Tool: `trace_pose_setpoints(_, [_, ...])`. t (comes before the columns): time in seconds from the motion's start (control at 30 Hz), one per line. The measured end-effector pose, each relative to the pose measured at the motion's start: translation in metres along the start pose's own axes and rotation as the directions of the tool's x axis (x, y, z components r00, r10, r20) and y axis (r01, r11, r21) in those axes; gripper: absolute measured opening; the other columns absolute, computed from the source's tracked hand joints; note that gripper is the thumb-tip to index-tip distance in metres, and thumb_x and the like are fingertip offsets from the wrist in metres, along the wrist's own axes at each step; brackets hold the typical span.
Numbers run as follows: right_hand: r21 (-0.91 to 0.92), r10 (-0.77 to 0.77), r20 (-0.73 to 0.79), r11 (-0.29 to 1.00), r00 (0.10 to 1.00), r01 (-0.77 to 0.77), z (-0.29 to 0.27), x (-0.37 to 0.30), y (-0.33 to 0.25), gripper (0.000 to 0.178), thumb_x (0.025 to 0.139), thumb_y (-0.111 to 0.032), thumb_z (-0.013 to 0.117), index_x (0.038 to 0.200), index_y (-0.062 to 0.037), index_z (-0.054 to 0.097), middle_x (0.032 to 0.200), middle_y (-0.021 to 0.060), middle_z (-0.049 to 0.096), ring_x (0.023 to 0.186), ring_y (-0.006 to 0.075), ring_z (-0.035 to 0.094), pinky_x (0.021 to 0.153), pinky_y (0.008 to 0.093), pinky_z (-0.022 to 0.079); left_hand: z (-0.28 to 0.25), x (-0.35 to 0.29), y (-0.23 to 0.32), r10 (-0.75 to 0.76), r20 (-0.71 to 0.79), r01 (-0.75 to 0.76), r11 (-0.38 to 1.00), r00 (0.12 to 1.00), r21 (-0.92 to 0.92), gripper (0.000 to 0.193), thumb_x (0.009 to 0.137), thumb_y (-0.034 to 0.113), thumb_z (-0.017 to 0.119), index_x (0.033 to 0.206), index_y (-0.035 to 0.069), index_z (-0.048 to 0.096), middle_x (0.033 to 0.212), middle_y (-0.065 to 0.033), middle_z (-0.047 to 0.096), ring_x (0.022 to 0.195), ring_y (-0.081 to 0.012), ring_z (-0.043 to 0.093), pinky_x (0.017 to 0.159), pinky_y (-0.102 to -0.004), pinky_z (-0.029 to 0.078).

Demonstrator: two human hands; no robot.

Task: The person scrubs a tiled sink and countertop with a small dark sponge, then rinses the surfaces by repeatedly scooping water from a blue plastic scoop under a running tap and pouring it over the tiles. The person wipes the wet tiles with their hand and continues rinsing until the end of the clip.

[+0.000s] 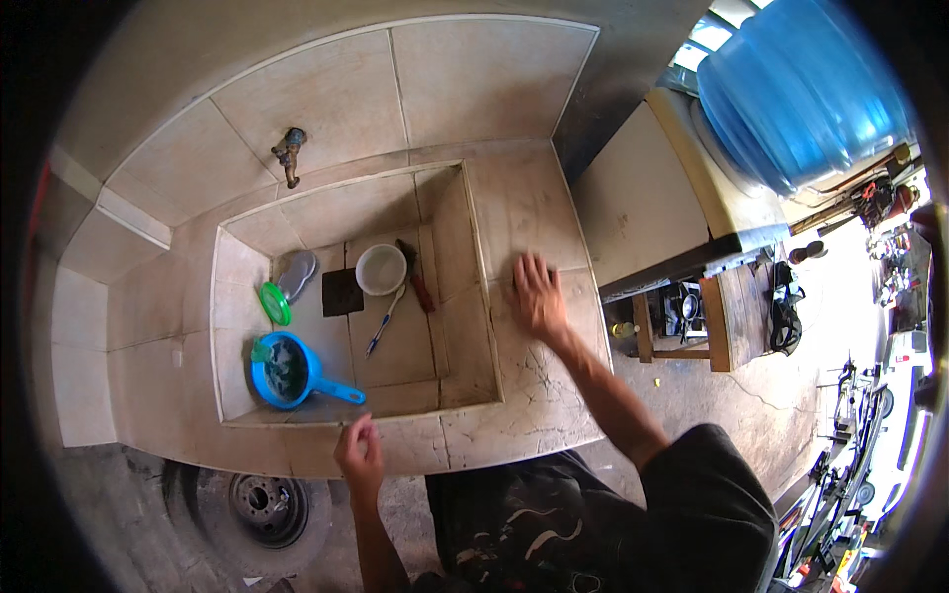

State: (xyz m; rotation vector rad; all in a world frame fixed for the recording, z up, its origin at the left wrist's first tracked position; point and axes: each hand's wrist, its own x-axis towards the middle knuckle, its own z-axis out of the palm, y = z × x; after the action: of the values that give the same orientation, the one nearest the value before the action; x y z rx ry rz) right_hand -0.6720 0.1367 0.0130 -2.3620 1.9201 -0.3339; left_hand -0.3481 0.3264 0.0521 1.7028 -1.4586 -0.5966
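Observation:
My right hand (537, 298) lies on the tiled ledge to the right of the sink, fingers stretched and pressed down. Whether something thin is under its fingertips is hidden. Just outside the sink's front rim, my left hand (360, 457) hangs loosely curled with nothing visible in it. Closest to it is the handle of a blue dipper (287, 372), which holds dark, foamy water and has a green scrap on its rim. Inside the tiled sink (395, 348) are a white bowl (381, 270), a toothbrush (385, 324), a red-handled tool (422, 294), a green lid (275, 303) and a greyish, clear container (298, 274).
An old brass tap (289, 158) sticks out of the wall above the sink. A dark square drain (342, 293) is in its floor. To the right, a large blue water jug (806, 94) tops a dispenser (643, 188). A tyre (262, 509) rests below the ledge.

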Motion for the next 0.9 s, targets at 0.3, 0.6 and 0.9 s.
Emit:
trace_pose_setpoints(0.3, [-0.427,-0.252,-0.336,0.9,0.908,0.091,0.06,0.156,0.102,0.055,0.084,-0.033,0.052,0.125,0.0027,0.042,0.132,0.0214,0.039,0.118,0.0348,0.041,0.091,0.0487,0.039,-0.02,-0.064,0.015,-0.374,-0.333,0.412,0.91,0.866,0.049,0.013,0.083,0.007,0.056,0.092,-0.001,0.06,0.08,-0.0129,0.061,0.071,-0.0228,0.058,0.065,-0.0311,0.046])
trace_pose_setpoints(0.6, [-0.249,-0.063,-0.062,0.967,0.996,0.046,0.01,0.012,0.092,0.064,0.086,-0.031,0.048,0.134,0.0072,0.028,0.137,0.0292,0.029,0.125,0.0425,0.032,0.099,0.0522,0.03,0.028,-0.018,0.042,-0.092,0.052,0.09,0.995,0.994,0.046,0.01,0.081,0.001,0.054,0.089,-0.001,0.061,0.077,-0.0128,0.061,0.067,-0.0242,0.058,0.065,-0.0322,0.047])
trace_pose_setpoints(0.9, [-0.244,-0.225,-0.355,0.959,0.907,0.142,0.054,0.071,0.127,0.045,0.083,-0.028,0.054,0.117,0.0005,0.043,0.124,0.0247,0.044,0.112,0.0391,0.045,0.084,0.0524,0.038,0.027,0.01,0.039,-0.186,-0.168,0.142,0.959,0.968,-0.244,0.01,0.084,0.001,0.055,0.092,-0.002,0.06,0.079,-0.0121,0.06,0.071,-0.0208,0.059,0.063,-0.0294,0.048])
